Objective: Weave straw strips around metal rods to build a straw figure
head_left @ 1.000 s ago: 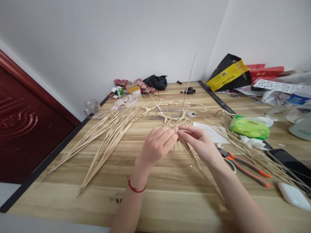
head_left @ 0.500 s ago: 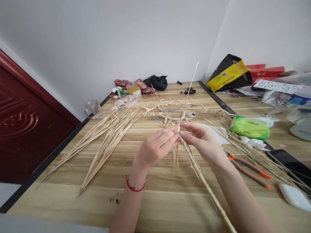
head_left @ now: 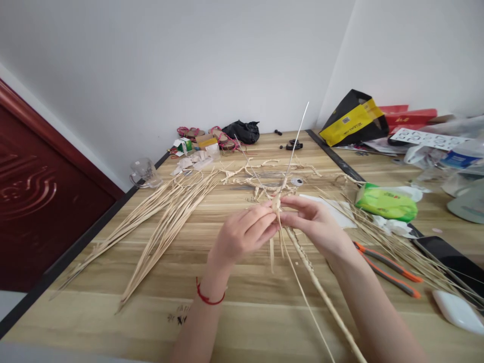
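Observation:
A pale piece woven from plant strips [head_left: 276, 204] is pinched between my two hands above the middle of the table. My left hand [head_left: 245, 229] closes on its left side, fingers bent together. From the right, my right hand [head_left: 315, 217] grips it between thumb and fingertips. Two thin metal wires stick up from the piece, the longer wire [head_left: 297, 138] leaning right. A long wrapped stem [head_left: 315, 285] runs from it down toward me, and a loose thin strip [head_left: 302, 290] hangs beside it. My fingers partly hide the woven part.
Two bundles of pale strips [head_left: 170, 229] lie on the left, near a glass mug [head_left: 145, 173]. Orange-handled pliers [head_left: 389, 269], a green tissue pack [head_left: 385, 201], more strips and a white mouse [head_left: 457, 310] lie right. Twisted woven pieces [head_left: 249, 176] lie beyond my hands.
The loose thin strip has swung away from the wrapped stem and now hangs apart from it. Both hands keep their hold in nearly the same place; the view has shifted slightly.

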Action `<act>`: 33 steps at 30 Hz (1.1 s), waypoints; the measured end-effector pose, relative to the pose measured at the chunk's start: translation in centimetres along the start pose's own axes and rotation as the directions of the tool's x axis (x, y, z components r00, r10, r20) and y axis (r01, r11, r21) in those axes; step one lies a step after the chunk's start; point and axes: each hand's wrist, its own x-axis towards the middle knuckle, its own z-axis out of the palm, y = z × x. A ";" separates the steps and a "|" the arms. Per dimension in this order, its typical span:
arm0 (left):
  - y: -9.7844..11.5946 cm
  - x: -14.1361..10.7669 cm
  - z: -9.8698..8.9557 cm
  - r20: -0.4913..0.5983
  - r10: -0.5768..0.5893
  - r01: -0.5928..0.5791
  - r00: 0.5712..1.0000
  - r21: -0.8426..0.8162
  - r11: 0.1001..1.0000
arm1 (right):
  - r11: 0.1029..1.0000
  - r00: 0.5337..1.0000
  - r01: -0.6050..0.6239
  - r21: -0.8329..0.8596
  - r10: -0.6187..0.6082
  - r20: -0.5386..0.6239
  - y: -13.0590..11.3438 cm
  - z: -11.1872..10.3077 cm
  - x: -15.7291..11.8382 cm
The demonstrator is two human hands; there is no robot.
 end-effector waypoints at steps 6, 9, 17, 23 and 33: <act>-0.1 -0.4 0.6 -0.028 -0.079 0.077 0.996 -0.058 0.995 | 1.000 0.999 -0.006 0.023 0.006 -0.040 0.5 0.4 0.1; 0.0 -0.5 0.9 -0.034 -0.069 0.068 0.997 -0.029 0.997 | 1.000 0.998 0.011 0.024 -0.010 -0.060 0.7 0.6 0.0; 0.2 -0.5 1.7 -0.050 -0.177 0.172 0.983 -0.092 0.981 | 0.999 1.000 0.030 -0.026 -0.030 0.006 0.9 1.0 -0.1; 1.1 0.2 2.6 -0.116 -0.418 0.386 0.901 -0.228 0.894 | 0.968 0.986 0.105 -0.227 -0.131 -0.105 2.3 1.4 -0.1; 0.7 0.9 1.8 0.197 -0.754 0.674 0.627 -0.622 0.398 | 0.932 0.993 0.120 -0.342 -0.118 0.027 2.3 1.5 -0.4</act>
